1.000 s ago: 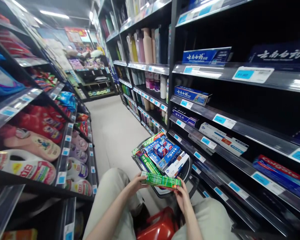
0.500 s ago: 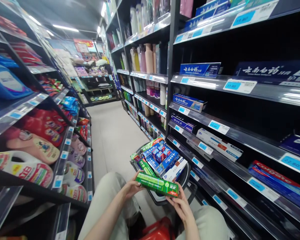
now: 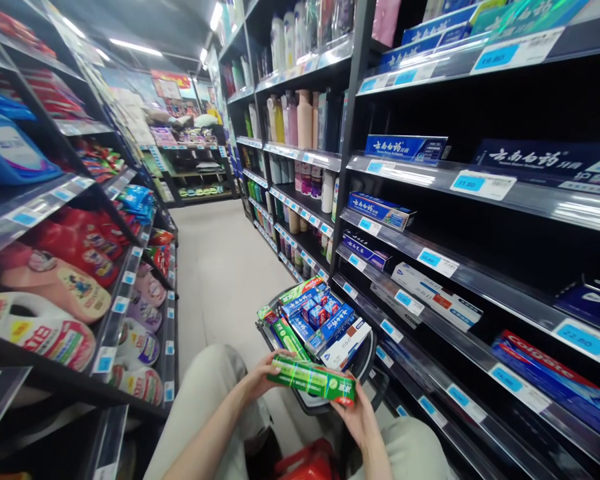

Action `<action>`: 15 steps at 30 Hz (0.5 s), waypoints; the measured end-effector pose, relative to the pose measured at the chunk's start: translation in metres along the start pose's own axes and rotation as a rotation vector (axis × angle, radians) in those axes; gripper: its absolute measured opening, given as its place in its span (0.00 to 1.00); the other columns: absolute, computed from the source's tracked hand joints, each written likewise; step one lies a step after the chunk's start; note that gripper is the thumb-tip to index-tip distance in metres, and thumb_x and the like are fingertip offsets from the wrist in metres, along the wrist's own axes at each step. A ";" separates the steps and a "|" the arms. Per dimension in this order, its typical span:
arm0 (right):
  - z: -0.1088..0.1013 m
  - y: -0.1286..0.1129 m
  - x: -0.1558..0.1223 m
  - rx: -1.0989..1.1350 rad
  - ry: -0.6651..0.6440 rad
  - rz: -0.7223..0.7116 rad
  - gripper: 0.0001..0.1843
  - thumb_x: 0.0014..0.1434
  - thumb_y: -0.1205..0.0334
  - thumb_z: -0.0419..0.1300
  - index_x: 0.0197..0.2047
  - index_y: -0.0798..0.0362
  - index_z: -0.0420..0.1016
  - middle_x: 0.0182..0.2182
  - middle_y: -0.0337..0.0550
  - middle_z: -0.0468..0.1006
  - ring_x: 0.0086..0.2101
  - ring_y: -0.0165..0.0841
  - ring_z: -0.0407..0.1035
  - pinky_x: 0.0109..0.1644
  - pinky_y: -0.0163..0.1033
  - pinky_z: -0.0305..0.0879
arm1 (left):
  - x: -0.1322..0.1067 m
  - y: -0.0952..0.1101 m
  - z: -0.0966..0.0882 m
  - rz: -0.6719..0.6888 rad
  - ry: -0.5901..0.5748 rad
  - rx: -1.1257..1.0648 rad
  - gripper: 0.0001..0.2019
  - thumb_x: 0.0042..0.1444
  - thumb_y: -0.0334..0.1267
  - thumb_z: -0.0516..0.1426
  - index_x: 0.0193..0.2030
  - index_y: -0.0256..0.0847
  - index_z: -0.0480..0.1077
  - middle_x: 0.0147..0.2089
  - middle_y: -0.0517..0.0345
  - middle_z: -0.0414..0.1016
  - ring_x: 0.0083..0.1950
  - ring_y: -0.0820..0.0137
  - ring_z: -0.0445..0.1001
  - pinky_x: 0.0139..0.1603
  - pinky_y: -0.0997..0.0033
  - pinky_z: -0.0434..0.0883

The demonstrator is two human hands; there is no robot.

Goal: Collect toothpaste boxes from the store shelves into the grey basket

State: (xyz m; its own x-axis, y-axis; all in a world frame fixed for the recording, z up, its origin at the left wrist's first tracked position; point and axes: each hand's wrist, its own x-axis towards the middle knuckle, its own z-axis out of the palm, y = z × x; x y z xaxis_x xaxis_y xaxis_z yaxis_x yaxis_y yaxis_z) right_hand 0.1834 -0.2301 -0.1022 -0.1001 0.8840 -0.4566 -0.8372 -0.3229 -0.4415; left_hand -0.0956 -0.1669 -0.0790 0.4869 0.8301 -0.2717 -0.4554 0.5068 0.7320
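Both of my hands hold one green toothpaste box (image 3: 313,379) with a red end, level above the near side of a dark basket (image 3: 373,353). My left hand (image 3: 259,379) grips its left end, and my right hand (image 3: 357,415) grips the right end, fingers closed round the edge. Behind it, the basket is heaped with several toothpaste boxes: a green one (image 3: 290,339), blue ones (image 3: 337,327), a white one (image 3: 347,347), and small blue-and-red boxes (image 3: 316,313) on top. The box covers part of the basket's near side.
To the right, a dark shelf rack (image 3: 430,260) carries toothpaste boxes, its lowest ledges close to the basket. Detergent bottles (image 3: 40,333) fill shelves at left. A pale floor aisle (image 3: 215,260) runs ahead. Something red (image 3: 307,461) lies below, between my knees.
The green toothpaste box has tipped a little in my hands, so its printed side faces me differently. The view has shifted slightly; both hands keep their hold.
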 end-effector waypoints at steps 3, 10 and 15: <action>-0.007 0.004 0.008 -0.048 0.121 0.010 0.21 0.42 0.50 0.70 0.36 0.53 0.75 0.34 0.44 0.80 0.36 0.40 0.74 0.41 0.50 0.72 | -0.001 0.000 0.004 -0.015 -0.051 -0.020 0.28 0.38 0.27 0.63 0.50 0.44 0.70 0.54 0.53 0.73 0.54 0.55 0.71 0.50 0.60 0.70; -0.006 0.002 0.006 -0.075 0.039 -0.170 0.20 0.37 0.62 0.69 0.37 0.48 0.74 0.32 0.37 0.79 0.31 0.34 0.72 0.34 0.40 0.70 | 0.006 -0.007 -0.002 -0.093 -0.036 -0.049 0.17 0.49 0.41 0.60 0.47 0.40 0.72 0.45 0.52 0.77 0.52 0.57 0.73 0.54 0.57 0.67; -0.002 -0.002 0.006 -0.138 0.102 -0.210 0.21 0.37 0.56 0.71 0.37 0.48 0.75 0.37 0.38 0.79 0.32 0.35 0.72 0.31 0.38 0.69 | 0.011 -0.013 -0.011 -0.048 -0.033 -0.050 0.16 0.45 0.32 0.59 0.44 0.37 0.73 0.45 0.49 0.78 0.54 0.56 0.71 0.60 0.53 0.61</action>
State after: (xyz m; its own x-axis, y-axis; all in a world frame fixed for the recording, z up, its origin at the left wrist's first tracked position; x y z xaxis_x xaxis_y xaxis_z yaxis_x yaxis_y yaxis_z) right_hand 0.1852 -0.2245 -0.1058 0.1287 0.9002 -0.4161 -0.7518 -0.1851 -0.6329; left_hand -0.0922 -0.1623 -0.0983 0.5335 0.7965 -0.2844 -0.4669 0.5578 0.6862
